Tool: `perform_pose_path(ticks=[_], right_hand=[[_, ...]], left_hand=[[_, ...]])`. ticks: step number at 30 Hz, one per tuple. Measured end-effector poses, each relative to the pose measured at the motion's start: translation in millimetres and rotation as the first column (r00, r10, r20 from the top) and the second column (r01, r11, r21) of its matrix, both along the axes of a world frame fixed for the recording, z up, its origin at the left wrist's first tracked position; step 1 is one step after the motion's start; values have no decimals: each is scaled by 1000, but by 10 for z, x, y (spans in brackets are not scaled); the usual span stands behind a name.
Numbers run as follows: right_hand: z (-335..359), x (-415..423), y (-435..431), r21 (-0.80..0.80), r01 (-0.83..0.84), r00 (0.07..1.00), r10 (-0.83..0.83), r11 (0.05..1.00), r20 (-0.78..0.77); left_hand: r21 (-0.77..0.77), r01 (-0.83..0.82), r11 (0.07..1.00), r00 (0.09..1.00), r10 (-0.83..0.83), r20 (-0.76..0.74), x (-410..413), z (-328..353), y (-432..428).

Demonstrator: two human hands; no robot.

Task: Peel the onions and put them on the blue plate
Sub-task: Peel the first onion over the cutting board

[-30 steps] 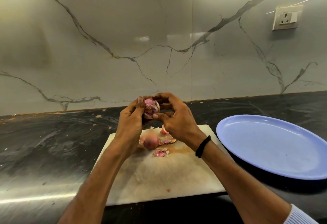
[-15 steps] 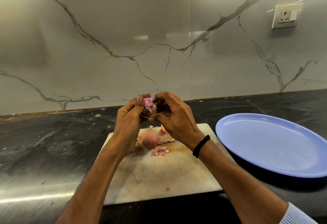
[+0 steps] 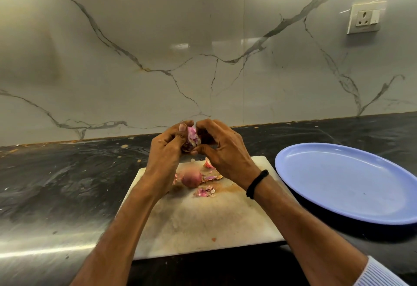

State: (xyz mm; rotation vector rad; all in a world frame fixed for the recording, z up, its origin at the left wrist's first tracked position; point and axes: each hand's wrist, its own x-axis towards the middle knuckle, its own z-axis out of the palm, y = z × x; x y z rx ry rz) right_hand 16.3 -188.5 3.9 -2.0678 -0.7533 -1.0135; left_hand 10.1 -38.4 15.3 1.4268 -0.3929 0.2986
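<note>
Above the far end of the white cutting board [image 3: 203, 222], both hands hold a small pink onion [image 3: 192, 138]. My left hand [image 3: 168, 150] grips it from the left with curled fingers. From the right, my right hand [image 3: 223, 148] pinches its skin, thumb below and fingers curled over the top. Much of that onion is hidden by the fingers. A second onion [image 3: 191, 178] with its skin on lies on the board under my hands, among loose pink peel scraps [image 3: 204, 191]. The blue plate [image 3: 352, 182] sits to the right of the board with nothing on it.
The board lies on a dark stone counter [image 3: 67, 177] dotted with small peel bits. A marble backsplash [image 3: 203, 48] rises behind, with a wall socket [image 3: 364, 19] at the upper right. The plate's left rim is close to the board's right edge.
The onion has turned between my fingers, and both hands have closed in tighter around it. The onion and scraps on the board have stayed put.
</note>
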Motion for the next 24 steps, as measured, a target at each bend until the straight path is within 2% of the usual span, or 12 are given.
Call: perform_pose_path(ticks=[5, 15, 24], right_hand=[[-24, 15, 6, -61, 58, 997, -55, 996, 52], [60, -35, 26, 133, -53, 999, 53, 990, 1], [34, 3, 21, 119, -22, 999, 17, 993, 41]], left_hand=[[-33, -4, 999, 1000, 4, -6, 9, 13, 0], [-67, -42, 997, 998, 38, -54, 40, 10, 17], [-36, -17, 999, 999, 15, -52, 21, 5, 14]])
